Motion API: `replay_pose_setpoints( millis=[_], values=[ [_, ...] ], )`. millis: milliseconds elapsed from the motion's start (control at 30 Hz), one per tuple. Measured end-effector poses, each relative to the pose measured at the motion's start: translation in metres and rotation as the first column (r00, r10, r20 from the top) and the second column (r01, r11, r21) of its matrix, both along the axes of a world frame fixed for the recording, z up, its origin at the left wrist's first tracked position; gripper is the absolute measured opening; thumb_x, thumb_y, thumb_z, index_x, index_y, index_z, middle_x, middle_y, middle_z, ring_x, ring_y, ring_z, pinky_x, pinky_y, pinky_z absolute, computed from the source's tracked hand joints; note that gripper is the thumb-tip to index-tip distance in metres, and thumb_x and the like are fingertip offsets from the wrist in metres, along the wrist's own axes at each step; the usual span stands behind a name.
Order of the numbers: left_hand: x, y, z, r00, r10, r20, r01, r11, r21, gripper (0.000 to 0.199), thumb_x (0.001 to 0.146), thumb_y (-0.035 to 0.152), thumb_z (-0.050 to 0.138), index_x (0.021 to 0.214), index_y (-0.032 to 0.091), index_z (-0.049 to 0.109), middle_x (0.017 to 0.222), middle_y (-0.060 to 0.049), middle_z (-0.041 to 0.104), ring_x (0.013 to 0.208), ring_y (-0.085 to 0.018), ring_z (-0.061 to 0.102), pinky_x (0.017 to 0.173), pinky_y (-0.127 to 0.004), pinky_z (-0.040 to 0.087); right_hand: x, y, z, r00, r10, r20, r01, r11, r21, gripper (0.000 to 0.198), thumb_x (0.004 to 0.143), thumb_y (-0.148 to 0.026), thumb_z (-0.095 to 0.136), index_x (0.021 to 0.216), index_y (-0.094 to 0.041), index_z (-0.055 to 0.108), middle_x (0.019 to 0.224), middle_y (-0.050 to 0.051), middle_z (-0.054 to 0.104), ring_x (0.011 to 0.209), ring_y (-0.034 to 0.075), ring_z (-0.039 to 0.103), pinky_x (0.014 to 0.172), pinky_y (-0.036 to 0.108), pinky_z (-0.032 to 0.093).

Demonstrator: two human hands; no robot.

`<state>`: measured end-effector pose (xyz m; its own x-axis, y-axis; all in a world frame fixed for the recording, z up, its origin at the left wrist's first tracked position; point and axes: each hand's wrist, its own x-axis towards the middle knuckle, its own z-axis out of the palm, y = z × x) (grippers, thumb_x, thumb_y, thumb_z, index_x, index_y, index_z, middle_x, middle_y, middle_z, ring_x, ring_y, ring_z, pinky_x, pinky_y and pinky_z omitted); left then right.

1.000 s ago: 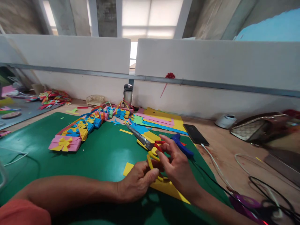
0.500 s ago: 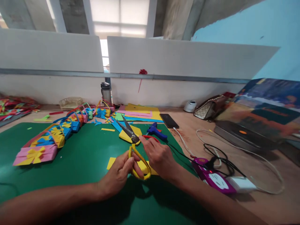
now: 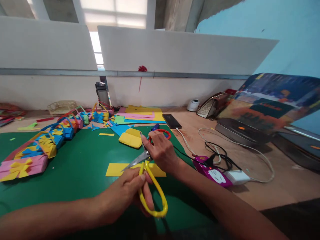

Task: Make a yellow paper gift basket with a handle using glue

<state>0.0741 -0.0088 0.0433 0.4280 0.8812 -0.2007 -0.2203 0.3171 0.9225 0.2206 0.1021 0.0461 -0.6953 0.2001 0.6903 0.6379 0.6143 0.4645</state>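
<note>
A pair of scissors is spread wide, its blades far apart, one loop yellow and the other red. My left hand is closed on the yellow loop, low and near me. Around the red loop my right hand is closed, partly hiding it. Under the scissors a yellow paper strip lies flat on the green mat. A folded yellow paper piece sits just beyond the blades. Behind my right hand, a blue glue gun is mostly hidden.
Small paper baskets with bows line the left side. Coloured paper sheets and a phone lie at the back. On the right are a purple power strip with cables, a white adapter and a dark case.
The scissors have been spread much wider and turned, one blade swinging toward lower left. My right hand has moved slightly up with the red loop. The view has shifted right and down.
</note>
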Motion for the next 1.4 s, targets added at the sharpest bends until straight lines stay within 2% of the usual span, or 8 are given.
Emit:
replay_pose_setpoints(
  millis=[433,700,800,900,933,1133,1233,1400],
  values=[
    [0.0,0.019,0.004,0.968,0.248,0.037,-0.25,0.939,0.237,0.024,0.088,0.036,0.048,0.079,0.013,0.05,0.067,-0.003,0.065,0.058,-0.01,0.059,0.058,-0.021,0.048,-0.005,0.003,-0.005,0.992,-0.115,-0.042,0.102,0.968,-0.227,0.035,0.089,-0.007,0.031,0.12,-0.005,0.047,0.078,0.01,0.059,0.069,0.021,0.051,0.063,0.032,0.041],
    [0.018,0.012,0.003,0.976,0.174,0.133,-0.199,0.958,0.205,0.03,0.089,0.043,0.044,0.083,0.014,0.049,0.075,-0.006,0.066,0.064,-0.014,0.062,0.064,-0.027,0.05,-0.005,-0.001,-0.008,0.989,0.034,-0.142,-0.099,0.873,-0.477,0.029,0.09,-0.014,0.035,0.107,-0.006,0.057,0.076,0.011,0.061,0.074,0.022,0.054,0.067,0.034,0.044],
    [0.008,0.016,-0.001,0.986,0.167,0.002,-0.159,0.935,0.316,0.038,0.091,0.049,0.034,0.09,0.014,0.049,0.069,-0.005,0.064,0.061,-0.015,0.06,0.064,-0.03,0.048,0.005,0.004,0.002,0.972,0.006,-0.234,-0.135,0.832,-0.538,0.025,0.09,-0.017,0.036,0.103,-0.011,0.058,0.082,0.009,0.064,0.077,0.019,0.058,0.069,0.03,0.047],
    [-0.01,0.029,-0.013,0.885,0.26,-0.387,0.042,0.783,0.621,0.031,0.088,0.043,0.044,0.096,0.014,0.053,0.08,-0.006,0.065,0.075,-0.017,0.059,0.074,-0.032,0.046,0.022,0.005,0.022,0.927,-0.103,-0.362,-0.151,0.781,-0.607,0.028,0.094,-0.025,0.031,0.096,-0.015,0.057,0.083,0.006,0.064,0.074,0.016,0.061,0.067,0.027,0.048],
    [-0.015,0.034,-0.019,0.809,0.289,-0.511,0.179,0.707,0.684,0.032,0.084,0.041,0.052,0.101,0.015,0.055,0.092,-0.009,0.065,0.085,-0.02,0.058,0.08,-0.035,0.045,0.028,0.004,0.03,0.904,-0.149,-0.4,-0.166,0.741,-0.651,0.03,0.094,-0.03,0.032,0.088,-0.016,0.057,0.079,0.005,0.064,0.071,0.014,0.061,0.064,0.025,0.048],
    [-0.017,0.065,-0.044,0.475,0.381,-0.793,0.629,0.484,0.609,0.056,0.075,0.041,0.063,0.119,0.011,0.048,0.121,-0.018,0.052,0.106,-0.03,0.047,0.088,-0.045,0.041,0.059,-0.028,0.053,0.705,-0.577,-0.412,-0.508,-0.006,-0.861,0.037,0.09,-0.041,0.038,0.066,-0.016,0.051,0.06,0.002,0.062,0.045,0.007,0.05,0.045,0.017,0.041],
    [-0.014,0.069,-0.047,0.454,0.393,-0.799,0.67,0.441,0.597,0.046,0.078,0.035,0.06,0.117,0.013,0.05,0.117,-0.015,0.054,0.102,-0.028,0.048,0.086,-0.043,0.042,0.074,-0.045,0.044,0.701,-0.668,-0.248,-0.487,-0.194,-0.852,0.035,0.089,-0.042,0.041,0.066,-0.017,0.049,0.056,0.002,0.062,0.04,0.007,0.049,0.04,0.017,0.038],
    [-0.021,0.061,-0.052,0.491,0.419,-0.764,0.664,0.388,0.639,0.033,0.087,0.031,0.049,0.114,0.014,0.052,0.114,-0.014,0.055,0.099,-0.025,0.047,0.085,-0.04,0.041,0.097,-0.063,0.022,0.686,-0.721,-0.098,-0.464,-0.329,-0.823,0.029,0.084,-0.04,0.049,0.066,-0.019,0.041,0.051,-0.001,0.061,0.045,0.01,0.057,0.045,0.019,0.043]
  ],
)
